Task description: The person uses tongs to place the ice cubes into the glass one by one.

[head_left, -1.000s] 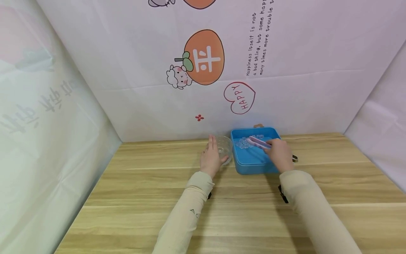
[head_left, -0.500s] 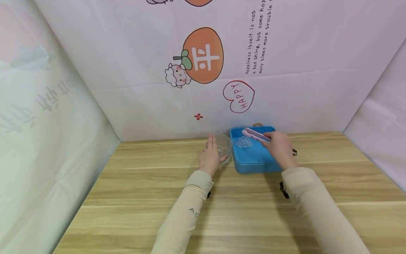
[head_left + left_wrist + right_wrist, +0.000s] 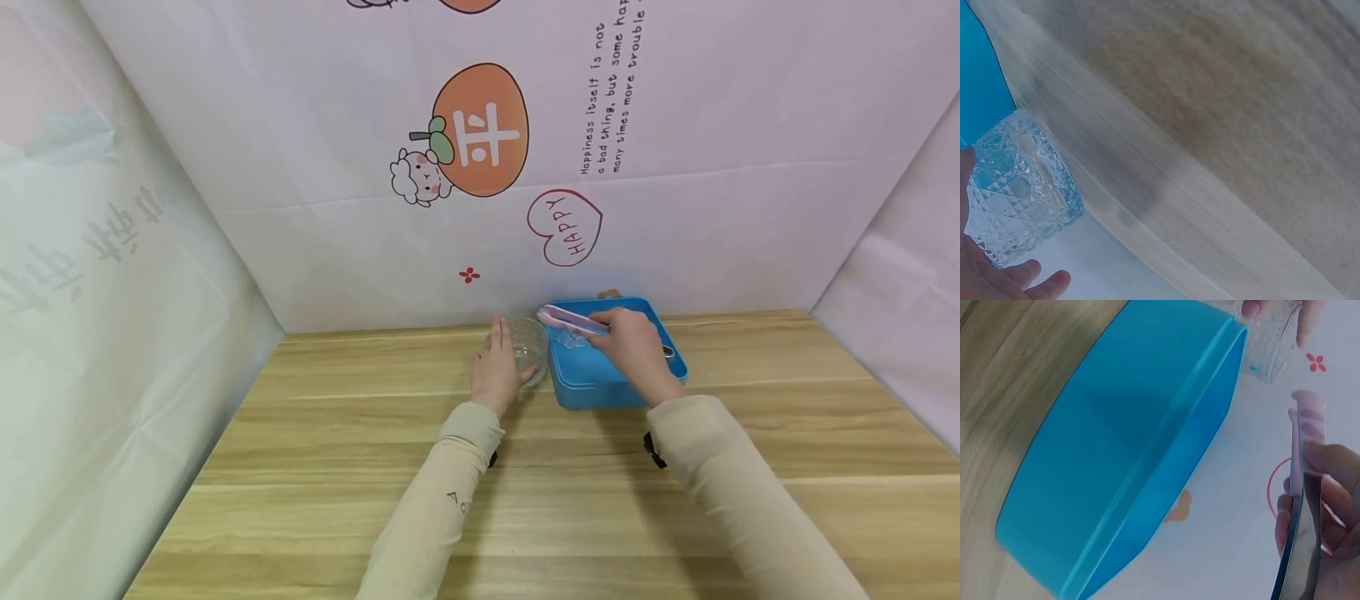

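Observation:
My left hand (image 3: 496,373) holds a clear patterned glass (image 3: 532,340), thumb on one side and fingers on the other. In the left wrist view the glass (image 3: 1025,187) shows its cut diamond surface. My right hand (image 3: 637,350) grips tongs (image 3: 573,320) with pink tips and, in the right wrist view, metal arms (image 3: 1302,550). The tips hover at the left rim of a blue box (image 3: 600,393), close to the glass's rim. Whether they pinch a piece is too small to tell. Clear ice-like pieces (image 3: 570,339) lie in the box, partly hidden by the tongs.
The wooden table (image 3: 337,467) meets a printed white cloth wall (image 3: 337,258) right behind the box and glass. White cloth also hangs at the left and right sides. The box stands directly beside the glass.
My right hand has lifted the tongs from the pieces in the box and carried them left toward the glass. The left hand has stayed on the glass.

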Available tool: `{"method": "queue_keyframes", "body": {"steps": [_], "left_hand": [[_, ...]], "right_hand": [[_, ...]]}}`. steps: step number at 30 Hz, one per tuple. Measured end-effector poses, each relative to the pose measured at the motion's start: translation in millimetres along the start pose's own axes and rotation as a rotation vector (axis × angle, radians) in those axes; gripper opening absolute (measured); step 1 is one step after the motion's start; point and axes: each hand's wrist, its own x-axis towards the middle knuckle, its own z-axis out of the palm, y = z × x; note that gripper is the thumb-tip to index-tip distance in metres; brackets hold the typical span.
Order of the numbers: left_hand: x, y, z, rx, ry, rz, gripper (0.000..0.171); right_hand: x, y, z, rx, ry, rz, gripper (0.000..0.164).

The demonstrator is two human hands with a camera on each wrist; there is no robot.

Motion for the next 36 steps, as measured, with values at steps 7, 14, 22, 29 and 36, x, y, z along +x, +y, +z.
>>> {"method": "queue_keyframes", "body": {"steps": [7, 14, 22, 29, 36], "left_hand": [[-0.8, 0.6, -1.5, 0.001, -0.001, 0.002, 0.096], [-1.2, -1.0, -0.9, -0.005, -0.005, 0.003, 0.096], [-0.2, -2.0, 0.5, -0.009, -0.001, 0.003, 0.097], [1.0, -2.1, 0.6, -0.073, -0.049, -0.024, 0.096], [0.6, -2.6, 0.1, -0.094, -0.061, -0.032, 0.093]], "right_hand": [[0.0, -3.7, 9.0, 0.002, -0.067, -0.041, 0.035], [-1.1, -1.6, 14.7, 0.002, -0.093, -0.049, 0.034], [-0.1, -2.9, 14.6, -0.012, -0.089, -0.074, 0.032], [1.0, -3.5, 15.3, -0.019, -0.099, -0.061, 0.033], [0.9, -4.4, 17.0, -0.014, -0.100, -0.052, 0.034]]}}
